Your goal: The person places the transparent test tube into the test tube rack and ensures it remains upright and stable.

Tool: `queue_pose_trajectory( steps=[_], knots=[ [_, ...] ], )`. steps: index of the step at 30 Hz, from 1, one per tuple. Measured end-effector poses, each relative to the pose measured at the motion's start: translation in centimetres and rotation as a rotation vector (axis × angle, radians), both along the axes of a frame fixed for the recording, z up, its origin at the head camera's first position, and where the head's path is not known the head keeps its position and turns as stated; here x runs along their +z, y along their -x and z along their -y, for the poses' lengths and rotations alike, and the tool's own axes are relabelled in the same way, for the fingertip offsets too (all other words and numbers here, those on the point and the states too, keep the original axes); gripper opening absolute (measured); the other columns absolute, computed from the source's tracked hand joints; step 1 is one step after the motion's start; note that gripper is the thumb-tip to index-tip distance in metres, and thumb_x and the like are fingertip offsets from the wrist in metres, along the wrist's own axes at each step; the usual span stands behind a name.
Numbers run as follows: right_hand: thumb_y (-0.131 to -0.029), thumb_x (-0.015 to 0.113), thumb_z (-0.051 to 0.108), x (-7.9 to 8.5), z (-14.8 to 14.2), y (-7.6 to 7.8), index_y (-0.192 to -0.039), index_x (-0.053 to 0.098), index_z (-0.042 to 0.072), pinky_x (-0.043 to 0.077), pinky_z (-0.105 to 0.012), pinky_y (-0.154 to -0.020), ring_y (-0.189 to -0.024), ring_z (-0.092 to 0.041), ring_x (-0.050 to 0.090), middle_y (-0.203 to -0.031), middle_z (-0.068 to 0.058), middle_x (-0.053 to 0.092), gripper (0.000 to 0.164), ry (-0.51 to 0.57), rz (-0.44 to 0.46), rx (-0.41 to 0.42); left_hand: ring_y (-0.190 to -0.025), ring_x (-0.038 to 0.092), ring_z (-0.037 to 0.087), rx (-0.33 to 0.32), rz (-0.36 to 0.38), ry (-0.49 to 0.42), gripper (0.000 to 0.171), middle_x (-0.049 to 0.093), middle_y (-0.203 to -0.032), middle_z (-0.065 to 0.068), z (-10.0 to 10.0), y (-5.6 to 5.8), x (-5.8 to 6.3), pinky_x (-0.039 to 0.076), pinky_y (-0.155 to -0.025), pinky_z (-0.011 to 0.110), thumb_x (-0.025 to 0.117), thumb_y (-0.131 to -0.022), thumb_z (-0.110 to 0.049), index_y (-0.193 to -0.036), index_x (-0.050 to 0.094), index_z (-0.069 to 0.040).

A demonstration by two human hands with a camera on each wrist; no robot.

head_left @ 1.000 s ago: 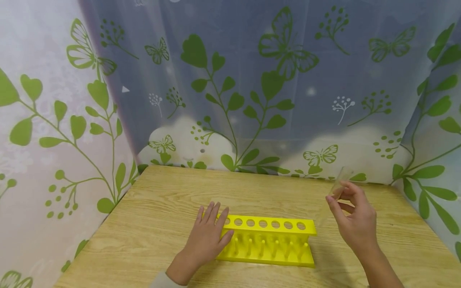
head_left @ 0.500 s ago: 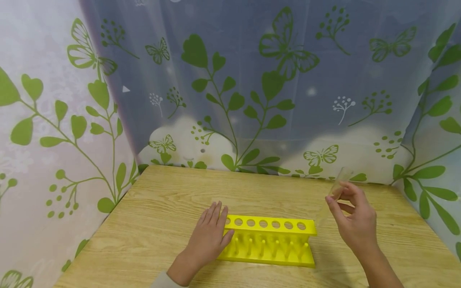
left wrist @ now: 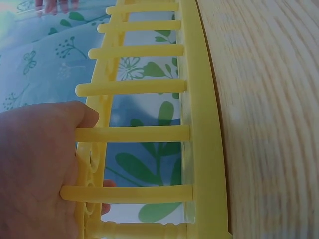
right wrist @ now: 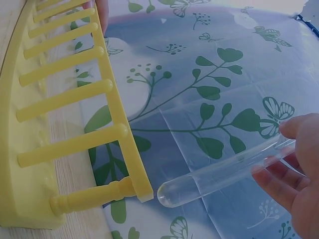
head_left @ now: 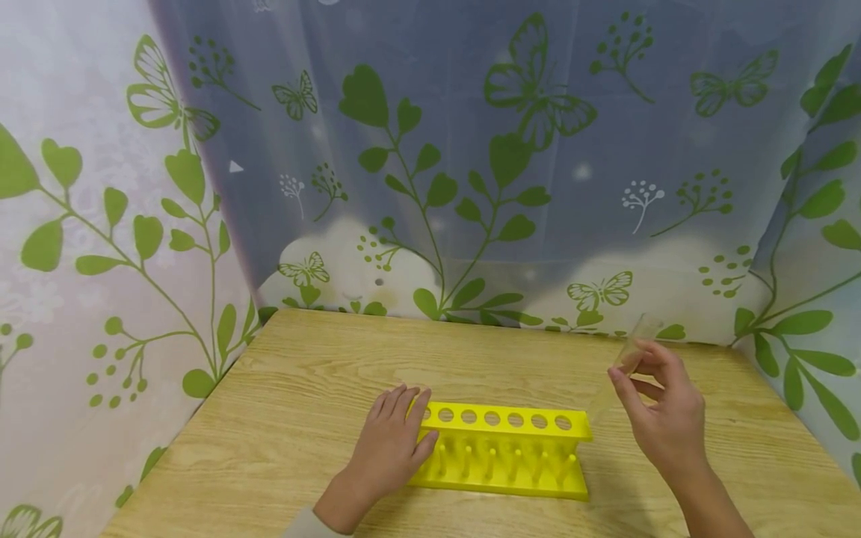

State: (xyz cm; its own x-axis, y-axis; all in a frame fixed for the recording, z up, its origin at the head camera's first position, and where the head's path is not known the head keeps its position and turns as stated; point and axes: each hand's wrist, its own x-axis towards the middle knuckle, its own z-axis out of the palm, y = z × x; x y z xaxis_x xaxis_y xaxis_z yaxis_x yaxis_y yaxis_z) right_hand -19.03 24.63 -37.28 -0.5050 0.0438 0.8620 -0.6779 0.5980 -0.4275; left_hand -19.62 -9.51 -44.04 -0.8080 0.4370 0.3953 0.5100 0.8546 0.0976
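Observation:
A yellow test tube rack (head_left: 498, 484) stands on the table, with a row of holes on top and upright pegs below. My left hand (head_left: 386, 448) holds its left end; in the left wrist view the thumb (left wrist: 87, 113) lies at the upper bar and a fingertip (left wrist: 106, 191) shows behind it. Beyond the rack's right end, my right hand (head_left: 662, 411) pinches a clear test tube (head_left: 632, 355) between thumb and fingers. The tube slants, its rounded bottom (right wrist: 172, 194) pointing down toward the rack's upper corner, apparently just apart from it in the right wrist view.
The wood-grain table (head_left: 323, 359) extends around the rack on all sides. A blue and white curtain (head_left: 430, 187) with green leaves and butterflies hangs behind it, and similar patterned cloth (head_left: 87, 224) covers the left side.
My left fingers have drawn closer together and bent down over the rack's rear edge. The right hand and the test tube have hardly moved; the rack stays put.

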Motion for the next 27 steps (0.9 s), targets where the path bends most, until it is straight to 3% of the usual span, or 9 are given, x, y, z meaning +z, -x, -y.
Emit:
queue_pose_trajectory(
  steps=[4, 12, 27],
  knots=[
    [-0.069, 0.069, -0.027, 0.02, 0.13, -0.05, -0.124, 0.052, -0.012, 0.048, -0.006, -0.074, -0.09, 0.007, 0.058, -0.093, 0.001, 0.058, 0.059, 0.0, -0.007, 0.005, -0.129, 0.044, 0.034, 0.0, -0.011, -0.006, 0.052, 0.052, -0.134, 0.014, 0.0, 0.03, -0.11, 0.033, -0.108, 0.05, 0.055, -0.097, -0.036, -0.139, 0.049, -0.006],
    [-0.072, 0.068, -0.026, 0.02, 0.6, -0.31, -0.126, 0.05, -0.011, 0.048, -0.006, -0.076, -0.093, 0.01, 0.057, -0.094, 0.005, 0.055, 0.06, -0.004, 0.083, 0.012, -0.129, 0.045, 0.034, 0.0, -0.005, -0.007, 0.052, 0.053, -0.133, 0.013, 0.01, 0.09, -0.15, 0.033, -0.108, 0.05, 0.054, -0.097, -0.037, -0.14, 0.049, -0.007],
    [-0.07, 0.069, -0.028, -0.19, 0.69, -0.16, -0.127, 0.049, -0.011, 0.048, -0.007, -0.076, -0.093, 0.009, 0.057, -0.093, 0.0, 0.057, 0.063, -0.033, 0.054, 0.033, -0.128, 0.046, 0.033, 0.007, -0.002, -0.001, 0.051, 0.053, -0.133, 0.013, -0.08, -0.01, 0.12, 0.034, -0.108, 0.05, 0.054, -0.097, -0.036, -0.139, 0.049, -0.007]
  ],
)
